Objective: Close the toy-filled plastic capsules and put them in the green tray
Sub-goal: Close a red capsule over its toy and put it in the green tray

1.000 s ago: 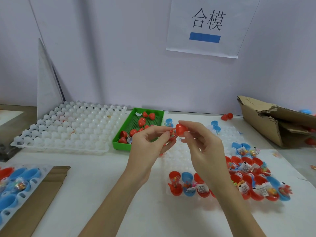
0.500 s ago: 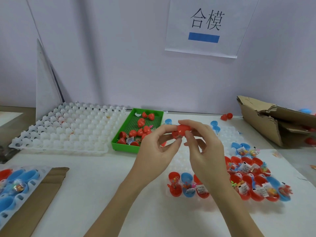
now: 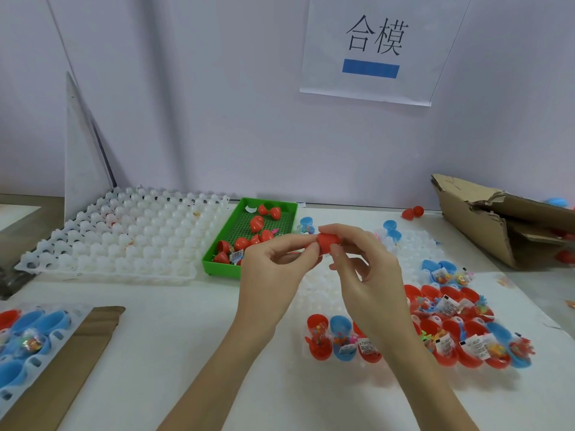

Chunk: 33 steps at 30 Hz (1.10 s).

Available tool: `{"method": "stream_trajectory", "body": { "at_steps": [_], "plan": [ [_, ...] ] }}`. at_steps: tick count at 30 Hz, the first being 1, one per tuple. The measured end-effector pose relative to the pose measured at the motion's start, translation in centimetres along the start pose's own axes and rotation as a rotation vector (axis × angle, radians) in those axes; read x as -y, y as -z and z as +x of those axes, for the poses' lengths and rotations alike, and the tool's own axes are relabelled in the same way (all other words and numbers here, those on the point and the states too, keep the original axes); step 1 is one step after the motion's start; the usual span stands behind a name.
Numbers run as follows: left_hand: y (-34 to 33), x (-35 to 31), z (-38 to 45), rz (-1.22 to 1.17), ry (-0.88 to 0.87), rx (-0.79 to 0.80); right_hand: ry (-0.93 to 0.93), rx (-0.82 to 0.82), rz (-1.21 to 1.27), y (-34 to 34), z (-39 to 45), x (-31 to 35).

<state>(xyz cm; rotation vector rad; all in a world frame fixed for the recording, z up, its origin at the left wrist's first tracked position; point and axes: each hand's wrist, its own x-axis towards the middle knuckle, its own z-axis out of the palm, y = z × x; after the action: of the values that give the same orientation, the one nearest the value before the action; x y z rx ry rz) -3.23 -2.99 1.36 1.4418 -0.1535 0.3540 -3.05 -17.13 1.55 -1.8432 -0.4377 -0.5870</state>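
Note:
A red capsule (image 3: 326, 242) is held in the air between both hands, its two halves pressed together. My left hand (image 3: 273, 272) pinches its left end with thumb and forefinger. My right hand (image 3: 364, 275) curls over its right half from above. The green tray (image 3: 217, 262) lies just behind my left hand and holds several closed red capsules (image 3: 258, 223). Open red and blue capsules with toys (image 3: 451, 334) fill a white holder at the lower right.
A large white moulded holder (image 3: 124, 237) lies left of the green tray. A torn cardboard box (image 3: 485, 219) stands at the right. Blue and red capsule halves sit in a holder (image 3: 28, 343) on cardboard at the lower left. A loose red capsule (image 3: 413, 212) lies near the wall.
The two hands have come closer together and the red capsule's halves have been pushed onto each other. The capsule stays in the same spot above the table.

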Motion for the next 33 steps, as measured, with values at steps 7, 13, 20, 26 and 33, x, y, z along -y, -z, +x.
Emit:
{"method": "stream_trajectory", "body": {
  "at_steps": [7, 13, 20, 26, 33],
  "plan": [
    [0.06, -0.47, 0.14, -0.064, -0.001, -0.038, 0.064, -0.054, -0.007, -0.14, 0.05, 0.39],
    [0.51, -0.72, 0.27, -0.089, 0.070, 0.016, 0.064, -0.027, -0.014, 0.11, 0.04, 0.44],
    [0.40, -0.92, 0.13, -0.107, 0.003, 0.128, 0.007, -0.055, 0.031, 0.43, 0.33, 0.66],
    [0.10, -0.66, 0.03, -0.081, -0.027, 0.063, 0.006, -0.015, 0.046, 0.22, 0.17, 0.74],
    [0.67, -0.52, 0.25, -0.079, -0.035, 0.147, -0.035, -0.021, 0.057, 0.51, 0.20, 0.64]
  ]
}}
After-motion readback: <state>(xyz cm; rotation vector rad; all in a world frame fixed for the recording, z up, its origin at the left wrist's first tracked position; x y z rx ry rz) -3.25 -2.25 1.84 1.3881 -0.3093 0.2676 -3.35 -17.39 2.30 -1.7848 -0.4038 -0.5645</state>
